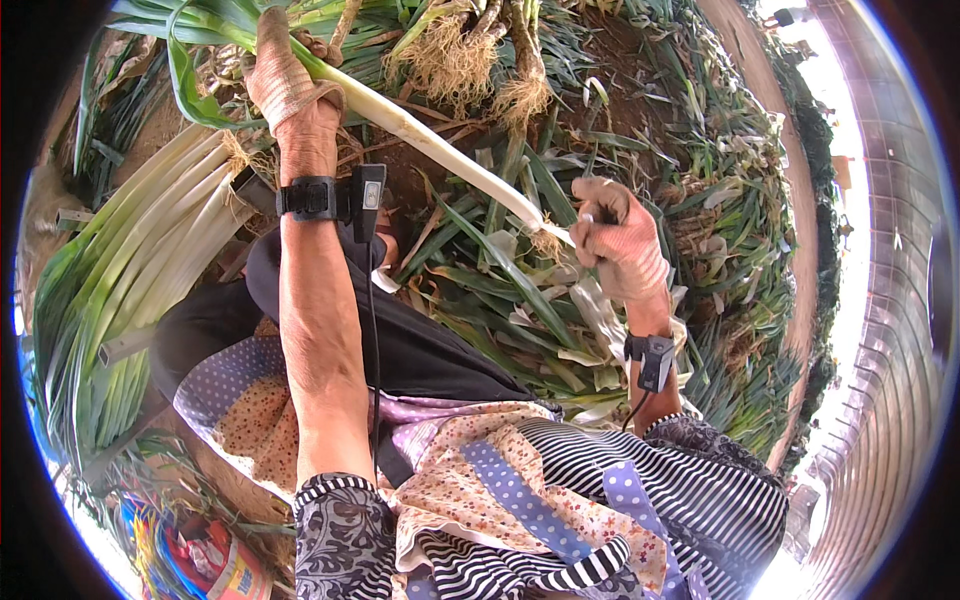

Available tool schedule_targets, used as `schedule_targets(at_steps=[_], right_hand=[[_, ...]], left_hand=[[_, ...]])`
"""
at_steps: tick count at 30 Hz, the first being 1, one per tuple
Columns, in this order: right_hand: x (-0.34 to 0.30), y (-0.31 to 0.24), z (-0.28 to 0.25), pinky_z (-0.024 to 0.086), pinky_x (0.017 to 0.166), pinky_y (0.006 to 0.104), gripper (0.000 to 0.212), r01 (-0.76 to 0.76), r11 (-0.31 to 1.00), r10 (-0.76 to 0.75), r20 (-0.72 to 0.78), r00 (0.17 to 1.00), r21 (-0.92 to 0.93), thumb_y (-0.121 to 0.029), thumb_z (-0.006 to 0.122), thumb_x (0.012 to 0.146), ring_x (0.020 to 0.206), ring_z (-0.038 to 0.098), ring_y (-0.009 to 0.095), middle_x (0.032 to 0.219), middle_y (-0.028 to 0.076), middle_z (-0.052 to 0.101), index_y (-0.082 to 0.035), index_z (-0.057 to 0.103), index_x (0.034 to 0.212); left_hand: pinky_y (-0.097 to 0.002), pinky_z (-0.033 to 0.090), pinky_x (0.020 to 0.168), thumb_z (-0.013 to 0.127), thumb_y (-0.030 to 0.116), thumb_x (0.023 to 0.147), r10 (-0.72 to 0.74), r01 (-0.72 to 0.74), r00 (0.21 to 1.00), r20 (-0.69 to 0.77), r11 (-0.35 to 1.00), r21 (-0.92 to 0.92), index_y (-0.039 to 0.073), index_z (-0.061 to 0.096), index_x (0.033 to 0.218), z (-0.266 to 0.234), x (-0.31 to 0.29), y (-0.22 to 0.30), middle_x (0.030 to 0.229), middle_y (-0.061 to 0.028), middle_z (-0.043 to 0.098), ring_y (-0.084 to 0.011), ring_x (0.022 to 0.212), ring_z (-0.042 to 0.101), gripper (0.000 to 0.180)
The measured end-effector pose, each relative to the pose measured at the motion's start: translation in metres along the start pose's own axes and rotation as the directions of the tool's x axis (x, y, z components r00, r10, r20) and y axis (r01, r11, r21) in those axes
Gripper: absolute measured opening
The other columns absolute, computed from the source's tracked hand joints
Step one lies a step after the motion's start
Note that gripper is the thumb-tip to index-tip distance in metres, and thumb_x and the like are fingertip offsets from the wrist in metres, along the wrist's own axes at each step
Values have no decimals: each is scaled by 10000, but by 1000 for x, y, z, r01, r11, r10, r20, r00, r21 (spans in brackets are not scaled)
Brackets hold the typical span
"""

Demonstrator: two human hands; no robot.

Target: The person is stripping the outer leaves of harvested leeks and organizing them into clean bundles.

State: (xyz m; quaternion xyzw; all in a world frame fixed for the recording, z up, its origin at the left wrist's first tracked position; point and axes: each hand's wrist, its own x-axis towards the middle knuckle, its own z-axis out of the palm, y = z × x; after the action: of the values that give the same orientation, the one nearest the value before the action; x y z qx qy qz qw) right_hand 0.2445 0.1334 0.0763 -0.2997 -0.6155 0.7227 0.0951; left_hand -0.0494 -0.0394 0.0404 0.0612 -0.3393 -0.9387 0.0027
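Note:
My left hand (285,75), in a soiled work glove, is closed round the green upper part of a long leek (425,135). The leek slants down to the right, its white shaft ending in a small tuft of roots. Just past that root end, my gloved right hand (620,235) has its fingers curled in a pinch on a thin pale strip of leek skin (566,236) by the roots. A pale, limp leaf (600,315) hangs below the right hand; whether it joins the pinched strip I cannot tell.
A bundle of cleaned leeks (150,230) rests on a metal-framed stand at the left. Rooted, unpeeled leeks (455,60) lie ahead. Stripped leaves (720,200) cover the ground at right. A colourful container (235,570) is at lower left, and a ribbed translucent wall (890,330) curves along the right.

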Motion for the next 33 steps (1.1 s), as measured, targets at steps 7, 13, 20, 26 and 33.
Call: schedule_targets(at_steps=[7, 13, 20, 26, 33], right_hand=[[-8, 77, -79, 490, 752, 334, 448, -38, 432, -28, -56, 998, -901, -158, 674, 758, 866, 612, 272, 902, 133, 629, -19, 549, 1165], [-5, 45, -35, 499, 766, 361, 354, 136, 365, -506, -74, 859, -921, -196, 710, 751, 919, 586, 295, 1099, 132, 591, -109, 609, 1079], [38, 49, 64, 530, 648, 372, 325, 233, 209, -670, 35, 741, -950, -168, 642, 760, 777, 617, 276, 1085, 105, 566, -103, 579, 1073], [92, 80, 71, 523, 722, 383, 270, 267, 135, -317, 214, 924, -954, -98, 540, 797, 856, 626, 296, 1061, 97, 591, -99, 597, 1060], [115, 109, 4, 486, 681, 338, 297, 53, 488, -73, 20, 997, -871, -256, 569, 824, 793, 632, 226, 865, 152, 647, -103, 619, 1074]], left_hand=[[-305, 431, 498, 615, 288, 869, -39, 39, 998, 46, 999, -10, 81, 498, 789, 4, -1, -6, 622, -24, 492, -141, 521, 456, 252], [-264, 313, 457, 573, 708, 680, -157, 246, 944, 291, 921, -301, 75, 508, 705, -11, 11, 7, 593, -36, 430, -153, 509, 381, 637], [-269, 301, 472, 452, 893, 557, -151, 200, 962, 229, 957, -209, 124, 499, 704, -1, 2, -10, 543, -30, 438, -151, 472, 379, 785], [-261, 281, 441, 405, 885, 613, -149, 188, 954, 261, 973, -130, 128, 505, 702, -15, 1, 9, 529, -8, 431, -138, 447, 384, 769], [-250, 254, 416, 471, 865, 581, -114, 266, 834, 540, 941, -212, 107, 466, 680, -7, 4, -4, 551, 14, 394, -113, 442, 332, 764]])
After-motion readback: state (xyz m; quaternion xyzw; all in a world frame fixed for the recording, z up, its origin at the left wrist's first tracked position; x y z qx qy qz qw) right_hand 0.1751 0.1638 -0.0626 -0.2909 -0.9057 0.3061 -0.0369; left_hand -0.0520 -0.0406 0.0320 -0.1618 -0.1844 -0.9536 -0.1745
